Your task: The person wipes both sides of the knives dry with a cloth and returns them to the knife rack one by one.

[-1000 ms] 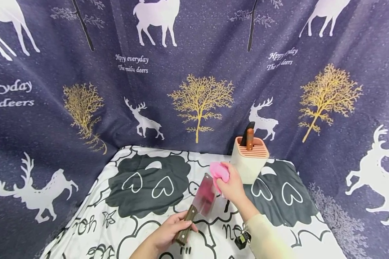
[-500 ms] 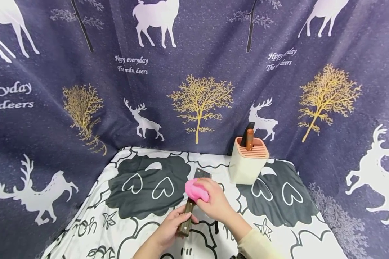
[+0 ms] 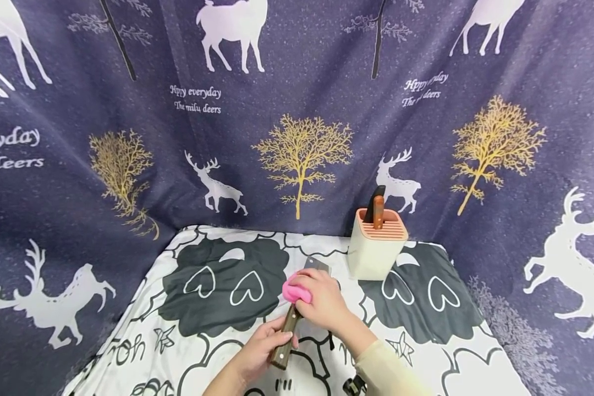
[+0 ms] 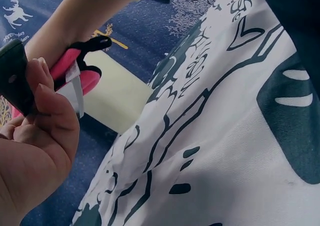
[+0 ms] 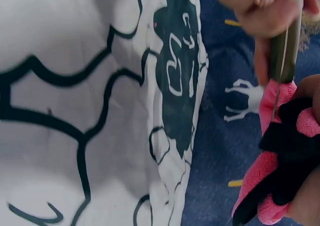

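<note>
My left hand (image 3: 259,349) grips the dark wooden handle of a cleaver (image 3: 281,352) low in the middle of the head view. The blade points up and away, slightly to the right. My right hand (image 3: 329,305) holds a bunched pink cloth (image 3: 293,291) against the blade near the handle, so only the blade's far end shows. Up close in the right wrist view, the pink cloth (image 5: 254,183) also has black parts and wraps about the blade. In the left wrist view, the left fingers curl round the handle (image 4: 14,79).
A cream knife block (image 3: 371,261) with a pink slotted top stands behind the hands to the right. A black-handled tool (image 3: 374,203) and a brown-handled one (image 3: 378,212) stick out of it. The patterned cloth (image 3: 218,352) covers the table; a dark printed curtain hangs behind.
The right hand with the cloth has come from the blade's right side to the left, across the blade by the handle. The left hand keeps its grip; the blade's angle has shifted slightly.
</note>
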The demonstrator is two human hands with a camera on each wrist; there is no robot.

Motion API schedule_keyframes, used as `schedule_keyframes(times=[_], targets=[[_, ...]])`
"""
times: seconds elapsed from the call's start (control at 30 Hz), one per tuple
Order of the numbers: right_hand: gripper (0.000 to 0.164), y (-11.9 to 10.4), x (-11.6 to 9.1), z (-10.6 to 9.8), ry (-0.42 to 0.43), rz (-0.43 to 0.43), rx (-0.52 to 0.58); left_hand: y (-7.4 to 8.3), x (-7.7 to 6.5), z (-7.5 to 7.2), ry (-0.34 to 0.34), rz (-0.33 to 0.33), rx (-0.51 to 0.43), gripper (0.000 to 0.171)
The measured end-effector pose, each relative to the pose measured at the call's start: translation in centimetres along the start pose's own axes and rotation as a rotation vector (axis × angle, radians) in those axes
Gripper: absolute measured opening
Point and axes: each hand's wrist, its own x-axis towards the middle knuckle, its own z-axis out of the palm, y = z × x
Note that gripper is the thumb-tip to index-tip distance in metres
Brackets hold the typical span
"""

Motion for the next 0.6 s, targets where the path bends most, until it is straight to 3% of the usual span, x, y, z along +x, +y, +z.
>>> schedule_keyframes(times=[0.33,0.6], targets=[[0.038,3.3,2.2,0.7,-0.056,0.090,-0.073,-0.1,0.0,-0.2,-0.019,-0.007,0.017,0.050],[0.044,7.5,3.8,0.9,0.048,0.181,-0.018,0.3,0.5,-0.2,-0.023,-0.044,0.046,0.059]])
